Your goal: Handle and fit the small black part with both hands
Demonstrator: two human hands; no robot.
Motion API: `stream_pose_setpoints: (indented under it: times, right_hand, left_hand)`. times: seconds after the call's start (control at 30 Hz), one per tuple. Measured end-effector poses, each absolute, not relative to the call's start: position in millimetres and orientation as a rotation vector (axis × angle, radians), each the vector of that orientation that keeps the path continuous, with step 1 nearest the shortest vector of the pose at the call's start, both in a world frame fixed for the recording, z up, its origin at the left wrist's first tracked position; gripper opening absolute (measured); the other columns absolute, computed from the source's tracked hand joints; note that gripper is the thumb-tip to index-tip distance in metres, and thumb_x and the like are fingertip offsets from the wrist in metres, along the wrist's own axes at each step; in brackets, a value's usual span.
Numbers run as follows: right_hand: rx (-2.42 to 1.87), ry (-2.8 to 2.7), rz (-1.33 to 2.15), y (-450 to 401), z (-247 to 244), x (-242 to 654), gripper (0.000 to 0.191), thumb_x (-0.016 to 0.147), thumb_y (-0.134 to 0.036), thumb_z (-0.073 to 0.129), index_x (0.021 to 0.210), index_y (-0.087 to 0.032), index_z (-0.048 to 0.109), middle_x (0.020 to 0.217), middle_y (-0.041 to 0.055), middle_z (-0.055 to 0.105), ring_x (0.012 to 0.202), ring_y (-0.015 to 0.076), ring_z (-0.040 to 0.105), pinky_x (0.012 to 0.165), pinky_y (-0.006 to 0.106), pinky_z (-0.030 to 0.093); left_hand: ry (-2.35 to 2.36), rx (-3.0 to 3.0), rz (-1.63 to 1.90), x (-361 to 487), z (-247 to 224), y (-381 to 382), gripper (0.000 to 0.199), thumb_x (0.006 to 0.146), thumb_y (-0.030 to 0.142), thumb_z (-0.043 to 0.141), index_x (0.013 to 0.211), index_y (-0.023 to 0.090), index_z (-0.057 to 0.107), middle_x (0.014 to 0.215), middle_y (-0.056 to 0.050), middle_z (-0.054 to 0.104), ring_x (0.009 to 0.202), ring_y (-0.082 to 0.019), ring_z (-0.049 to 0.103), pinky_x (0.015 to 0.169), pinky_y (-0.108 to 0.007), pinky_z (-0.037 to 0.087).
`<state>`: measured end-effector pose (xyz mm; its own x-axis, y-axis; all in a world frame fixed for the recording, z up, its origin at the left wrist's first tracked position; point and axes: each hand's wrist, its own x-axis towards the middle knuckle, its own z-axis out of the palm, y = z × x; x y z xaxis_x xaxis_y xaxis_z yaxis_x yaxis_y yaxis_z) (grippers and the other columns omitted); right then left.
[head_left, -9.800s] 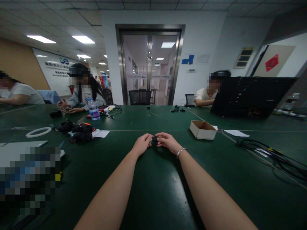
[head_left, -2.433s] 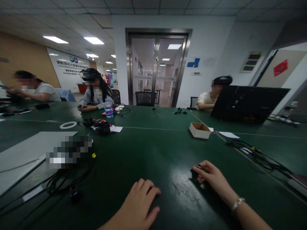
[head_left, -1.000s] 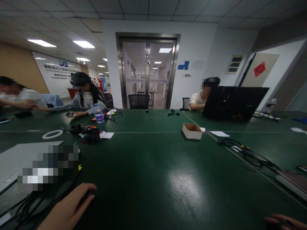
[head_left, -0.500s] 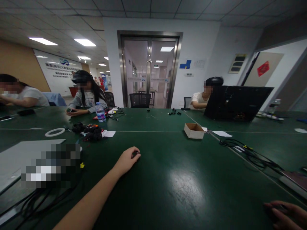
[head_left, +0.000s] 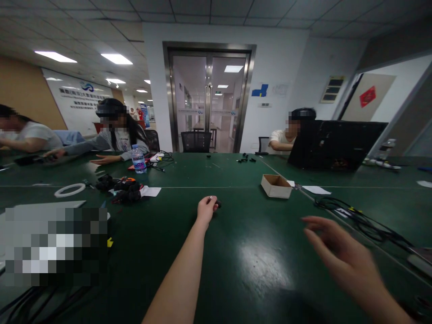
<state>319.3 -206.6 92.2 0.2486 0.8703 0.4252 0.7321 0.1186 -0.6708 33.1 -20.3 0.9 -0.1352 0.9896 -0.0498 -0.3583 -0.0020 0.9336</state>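
Note:
My left hand [head_left: 206, 211] reaches out over the middle of the green table [head_left: 236, 270], its fingers closed on a small black object [head_left: 218, 204]. The object's kind is too small to make out. My right hand [head_left: 344, 258], slightly blurred, hovers over the right side of the table with thumb and fingers apart and nothing between them. Ahead of both hands stands an open cardboard box [head_left: 276, 186]. At the lower right edge, below my right forearm, a dark object [head_left: 421, 305] is partly cut off.
Black cables [head_left: 364, 220] lie to the right, near a large black monitor [head_left: 337, 144]. On the left are a water bottle [head_left: 139, 159], a white ring [head_left: 69, 190] and dark tangled gear [head_left: 121, 188]. Small black pieces [head_left: 246, 158] lie farther back. Several people sit around.
My left hand has moved right and forward with the small black object. My right hand has come inward from the lower right corner, and its fingers have opened. A co-worker's arm has stretched leftward.

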Motion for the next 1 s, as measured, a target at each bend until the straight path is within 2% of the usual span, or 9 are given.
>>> stream_pose_setpoints:
  times: [0.03, 0.13, 0.23, 0.33, 0.43, 0.57, 0.77, 1.0]
  right_hand:
    - [-1.565, -1.583, 0.471, -183.7, 92.3, 292.3, 0.048, 0.075, -0.058, 0.058, 0.110, -0.025, 0.059, 0.095, 0.0094, 0.062, 0.063, 0.0211, 0.059, 0.053, 0.033, 0.049]
    - [-1.403, -1.406, 1.176, -111.7, 75.7, 214.6, 0.055, 0.066, -0.048, 0.071, 0.113, -0.024, 0.054, 0.094, 0.0071, 0.061, 0.053, 0.0177, 0.059, 0.044, 0.029, 0.047]
    - [-1.093, -1.018, 1.474, -58.4, 41.5, 160.1, 0.049, 0.069, -0.044, 0.073, 0.109, -0.023, 0.052, 0.081, 0.0036, 0.061, 0.052, 0.0153, 0.059, 0.042, 0.024, 0.045]
    - [-0.831, -0.883, 1.471, -31.8, 13.6, 135.0, 0.040, 0.064, -0.040, 0.079, 0.090, -0.018, 0.058, 0.068, 0.0011, 0.059, 0.049, 0.0116, 0.056, 0.041, 0.020, 0.043]
    - [-0.778, -0.919, 1.417, -20.1, 3.7, 132.1, 0.043, 0.059, -0.040, 0.082, 0.088, -0.016, 0.062, 0.065, -0.0003, 0.058, 0.047, 0.0096, 0.053, 0.039, 0.018, 0.039]
    - [-0.827, -0.927, 1.286, -10.7, 4.2, 140.9, 0.044, 0.060, -0.041, 0.081, 0.092, -0.018, 0.062, 0.059, -0.0046, 0.054, 0.040, 0.0061, 0.044, 0.034, 0.016, 0.032]
    - [-0.826, -0.848, 1.278, -10.1, 6.0, 143.0, 0.043, 0.060, -0.046, 0.078, 0.087, -0.022, 0.055, 0.049, -0.0091, 0.045, 0.036, 0.0064, 0.038, 0.034, 0.017, 0.031]
    - [-0.784, -0.838, 1.374, -13.7, 9.4, 142.1, 0.038, 0.065, -0.049, 0.069, 0.089, -0.022, 0.055, 0.051, -0.0071, 0.047, 0.040, 0.0084, 0.040, 0.035, 0.018, 0.034]
  left_hand:
    - [0.995, 0.720, 1.464, 35.3, 2.7, -19.9, 0.019, 0.076, 0.026, 0.071, 0.087, 0.012, 0.066, 0.079, -0.007, 0.063, 0.060, -0.008, 0.059, 0.054, -0.017, 0.047]
    - [0.881, 0.420, 1.536, 43.7, 8.8, -21.5, 0.014, 0.077, 0.022, 0.071, 0.084, 0.012, 0.063, 0.075, -0.004, 0.061, 0.059, -0.006, 0.057, 0.055, -0.015, 0.048]
    - [0.840, 0.450, 1.542, 53.0, 9.1, -20.7, 0.023, 0.072, 0.028, 0.075, 0.080, 0.012, 0.060, 0.067, -0.001, 0.057, 0.052, -0.005, 0.053, 0.048, -0.014, 0.043]
    - [0.879, 0.643, 1.514, 56.9, 2.7, -14.9, 0.037, 0.067, 0.042, 0.077, 0.081, 0.011, 0.059, 0.059, 0.002, 0.052, 0.045, -0.006, 0.046, 0.039, -0.015, 0.033]
    - [0.907, 0.732, 1.574, 54.6, -3.5, -8.5, 0.044, 0.064, 0.049, 0.075, 0.082, 0.011, 0.060, 0.062, 0.001, 0.053, 0.050, -0.007, 0.047, 0.043, -0.017, 0.036]
    - [0.932, 0.814, 1.628, 50.8, -4.4, -6.6, 0.040, 0.065, 0.045, 0.075, 0.084, 0.012, 0.063, 0.074, -0.003, 0.058, 0.062, -0.009, 0.052, 0.055, -0.018, 0.042]
    - [0.995, 0.805, 1.641, 45.9, 1.3, -8.7, 0.033, 0.071, 0.039, 0.071, 0.091, 0.014, 0.064, 0.076, -0.001, 0.056, 0.055, -0.005, 0.044, 0.050, -0.016, 0.035]
    - [1.014, 0.901, 1.571, 45.3, 0.2, -7.6, 0.024, 0.077, 0.034, 0.065, 0.091, 0.015, 0.063, 0.078, -0.003, 0.059, 0.064, -0.009, 0.055, 0.057, -0.019, 0.042]
